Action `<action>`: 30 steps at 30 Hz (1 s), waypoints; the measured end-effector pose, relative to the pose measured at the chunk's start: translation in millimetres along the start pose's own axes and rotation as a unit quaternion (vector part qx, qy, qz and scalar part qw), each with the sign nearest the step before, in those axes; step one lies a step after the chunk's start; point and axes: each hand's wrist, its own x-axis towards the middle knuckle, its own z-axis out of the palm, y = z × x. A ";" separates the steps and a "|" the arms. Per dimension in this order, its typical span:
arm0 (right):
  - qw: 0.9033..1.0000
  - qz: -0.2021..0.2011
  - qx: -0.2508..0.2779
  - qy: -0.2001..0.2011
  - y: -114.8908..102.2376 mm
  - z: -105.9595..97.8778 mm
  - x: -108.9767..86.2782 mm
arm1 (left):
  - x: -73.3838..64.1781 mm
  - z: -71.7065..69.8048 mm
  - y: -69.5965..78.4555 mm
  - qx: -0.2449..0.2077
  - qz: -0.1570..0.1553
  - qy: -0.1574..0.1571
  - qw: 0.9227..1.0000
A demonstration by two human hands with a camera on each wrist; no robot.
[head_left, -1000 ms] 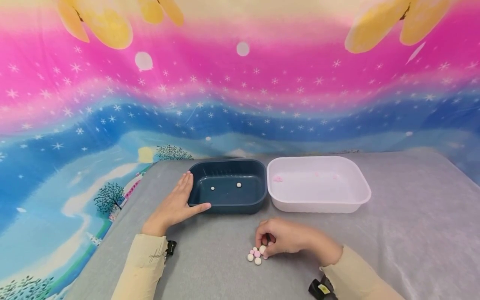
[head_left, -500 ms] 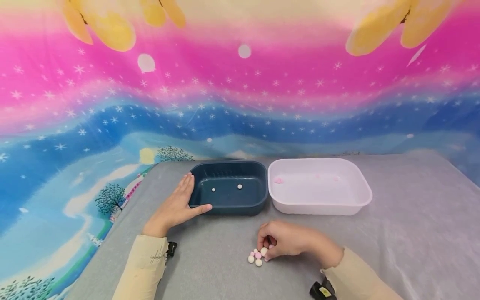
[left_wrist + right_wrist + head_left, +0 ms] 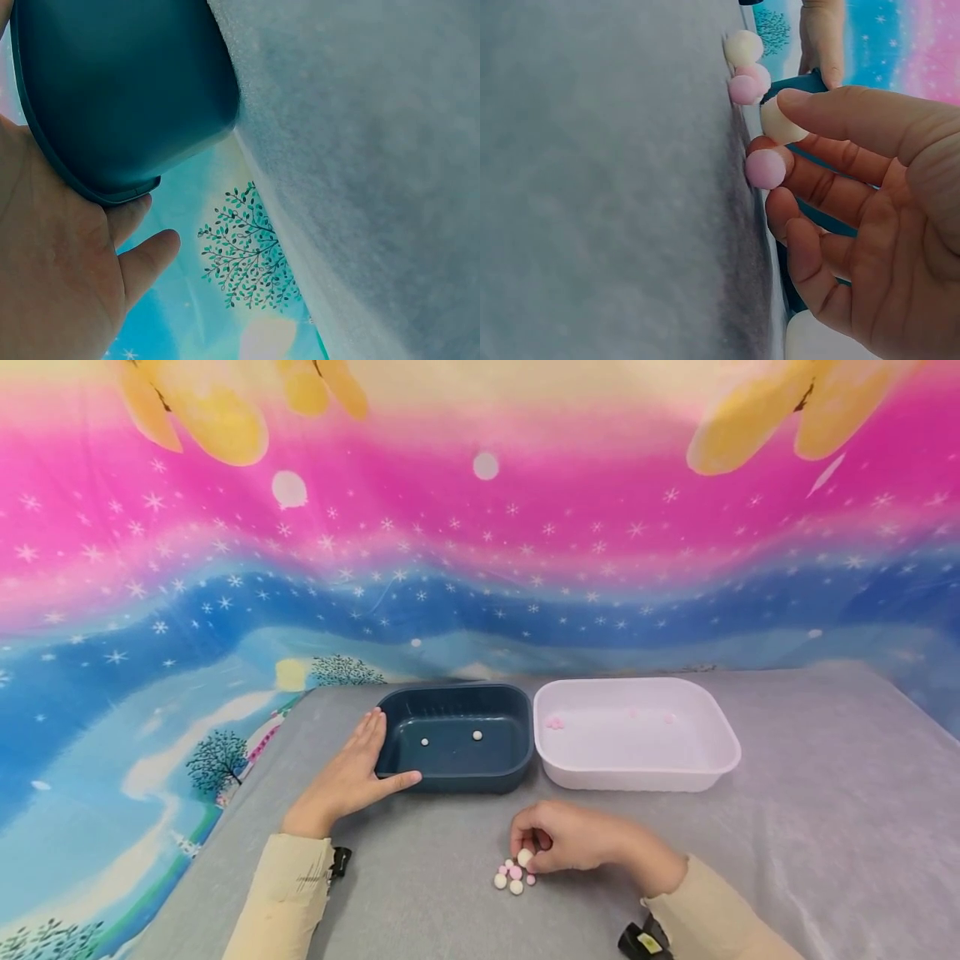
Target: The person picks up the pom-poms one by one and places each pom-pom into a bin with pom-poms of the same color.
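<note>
My left hand point(image 3: 347, 781) lies along the left side of the dark teal bin point(image 3: 457, 783), fingers straight on its outer wall and thumb over the front rim. In front of the bins, my right hand point(image 3: 573, 837) pinches a small white ball point(image 3: 778, 126) between thumb and index finger. That ball sits just above a cluster of small balls on the cloth, among them a white ball point(image 3: 500, 881) and a pink ball point(image 3: 515, 872). Another pink ball point(image 3: 766, 169) shows below the pinched one in the right wrist view, close to the other fingers.
A white bin point(image 3: 637, 777) stands directly right of the teal one, with several pink pieces point(image 3: 554, 723) inside. Two white balls point(image 3: 477, 736) lie in the teal bin. Grey cloth point(image 3: 810, 827) covers the table, and a printed backdrop point(image 3: 480, 543) hangs behind it.
The white ball in my right fingers has risen slightly, and a pink ball beneath the thumb shows more fully. My left hand stays at the teal bin.
</note>
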 end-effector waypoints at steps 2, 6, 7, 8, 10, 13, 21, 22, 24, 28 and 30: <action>1.000 -0.002 0.001 0.002 0.4 -0.2 -0.3 | 0.5 0.3 0.3 0.000 0.000 0.000 1.000; 1.000 0.001 0.008 0.004 1.3 0.1 -0.2 | 0.7 0.4 0.6 0.000 0.001 0.000 1.000; 1.000 0.000 0.009 0.005 1.4 0.0 -0.3 | 0.5 0.3 0.7 0.000 0.001 0.000 1.000; 1.000 0.000 0.012 0.006 1.5 -0.2 -0.4 | 0.3 0.2 0.8 0.000 0.002 0.001 1.000; 1.000 -0.001 0.014 0.007 1.4 -0.4 -0.5 | -0.1 0.0 1.0 -0.001 0.003 0.001 1.000; 1.000 -0.003 0.017 0.007 0.6 -1.3 -1.2 | -0.3 -0.1 1.2 -0.003 0.003 0.000 1.000; 1.000 -0.009 0.000 0.012 -2.2 -5.1 -3.5 | -0.7 -0.6 1.5 -0.003 0.004 0.003 1.000; 1.000 -0.010 -0.002 0.013 -2.8 -5.7 -3.8 | -0.7 -0.4 1.3 -0.003 0.004 0.003 1.000; 1.000 -0.013 -0.004 0.014 -4.3 -7.0 -4.5 | -1.0 -0.2 1.0 -0.002 0.002 0.002 1.000; 1.000 -0.018 -0.010 0.017 -6.8 -9.3 -5.7 | -1.1 0.0 0.5 0.000 0.001 0.000 1.000; 0.999 -0.020 -0.015 0.020 -7.5 -10.1 -6.4 | -1.0 0.0 0.3 0.001 0.001 0.000 1.000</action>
